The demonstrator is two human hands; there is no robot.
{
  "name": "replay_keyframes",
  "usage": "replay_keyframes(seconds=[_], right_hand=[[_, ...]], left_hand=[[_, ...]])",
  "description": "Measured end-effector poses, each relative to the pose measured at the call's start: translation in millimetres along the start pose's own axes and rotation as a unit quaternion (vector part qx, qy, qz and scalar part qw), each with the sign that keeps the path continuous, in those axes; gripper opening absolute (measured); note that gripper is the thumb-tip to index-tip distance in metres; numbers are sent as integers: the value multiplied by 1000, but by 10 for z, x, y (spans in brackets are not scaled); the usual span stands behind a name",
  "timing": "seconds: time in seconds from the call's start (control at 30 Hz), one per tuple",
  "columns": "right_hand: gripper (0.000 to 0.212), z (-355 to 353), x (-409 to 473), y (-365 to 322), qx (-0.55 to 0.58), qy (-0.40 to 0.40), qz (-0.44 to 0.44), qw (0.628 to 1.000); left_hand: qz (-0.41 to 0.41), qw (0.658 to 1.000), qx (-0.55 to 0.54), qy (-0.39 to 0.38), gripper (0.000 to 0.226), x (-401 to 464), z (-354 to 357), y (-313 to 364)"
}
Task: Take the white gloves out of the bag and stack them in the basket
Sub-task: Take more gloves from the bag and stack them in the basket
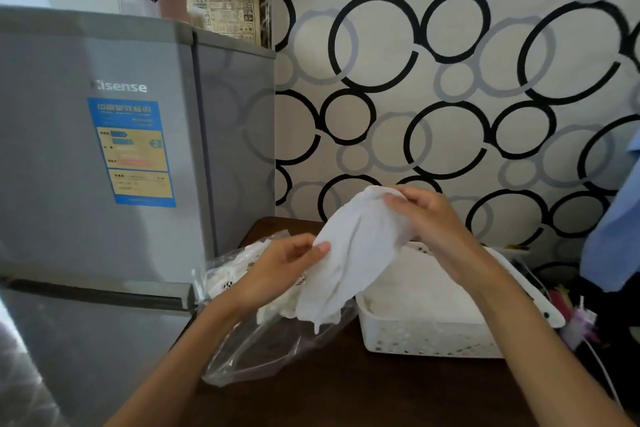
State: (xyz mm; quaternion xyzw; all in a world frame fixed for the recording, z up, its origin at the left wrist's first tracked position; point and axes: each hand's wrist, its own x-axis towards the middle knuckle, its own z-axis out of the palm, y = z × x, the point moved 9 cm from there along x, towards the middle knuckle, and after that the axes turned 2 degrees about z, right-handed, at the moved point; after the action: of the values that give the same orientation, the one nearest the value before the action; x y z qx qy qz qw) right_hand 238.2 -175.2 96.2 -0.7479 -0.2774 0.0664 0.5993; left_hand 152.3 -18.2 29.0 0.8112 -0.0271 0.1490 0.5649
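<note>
At the far left we see a grey fridge (104, 149) with a blue and yellow label on its door, standing just beside a dark brown table (346, 392).

On the table's left part lies a clear plastic bag (249, 347), crumpled and open, with more white gloves (242, 263) bunched inside it.

Above the bag, our left hand (287, 263) pinches the lower left edge of a white glove (349, 253), thumb on top and fingers curled beneath the cloth, closed on it.

The glove is lifted clear of the table and stretched at a slant between both hands, its upper end higher and to the right. It looks like soft, thin white fabric, creased lengthwise, with its lower end hanging down loosely over the bag's mouth.

Our right hand (433, 215) grips the glove's upper end, fingers folded around the cloth.

Below the right hand sits a white plastic basket (433, 340) with small holes in its wall, just to the right of the bag. White cloth already lies inside it.

Behind everything hangs a pale curtain (450, 80) printed with black and grey rings.
</note>
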Motion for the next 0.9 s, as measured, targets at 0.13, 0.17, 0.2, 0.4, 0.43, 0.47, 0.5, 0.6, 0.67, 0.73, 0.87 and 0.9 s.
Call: replay_keyframes(seconds=[0.13,0.17,0.2,0.4,0.43,0.47,0.5,0.6,0.67,0.73,0.87,0.9], right_hand=[[19,-359,-32,-13,53,13,18,998],[19,-434,-44,-33,55,21,8,998],[18,-525,-48,-34,54,40,-3,998],[11,-967,-104,-17,-4,219,-75,973],[9,-989,-108,-2,-21,230,-86,969],[8,-986,-106,13,-36,236,-98,966],[8,-979,-101,40,-45,240,-105,964],[9,-907,-98,75,-48,238,-123,962],[9,-863,-118,59,-30,234,-132,963],[8,-855,-128,98,14,225,-122,967],[11,-937,-37,456,123,187,-2,975],[13,-956,0,605,139,163,45,976]], left_hand=[[31,999,-28,18,27,219,108,269],[29,999,-29,25,28,300,152,298],[25,998,-37,34,28,386,207,309],[-2,991,-79,106,36,729,574,336],[-2,988,-76,135,36,761,613,356],[1,984,-61,170,35,770,613,376],[5,978,-36,204,34,771,603,390],[41,954,111,276,28,700,497,503],[96,924,213,301,28,598,393,673],[151,899,258,320,28,500,285,862],[124,919,290,237,23,723,244,894],[86,938,283,179,22,873,295,772]])
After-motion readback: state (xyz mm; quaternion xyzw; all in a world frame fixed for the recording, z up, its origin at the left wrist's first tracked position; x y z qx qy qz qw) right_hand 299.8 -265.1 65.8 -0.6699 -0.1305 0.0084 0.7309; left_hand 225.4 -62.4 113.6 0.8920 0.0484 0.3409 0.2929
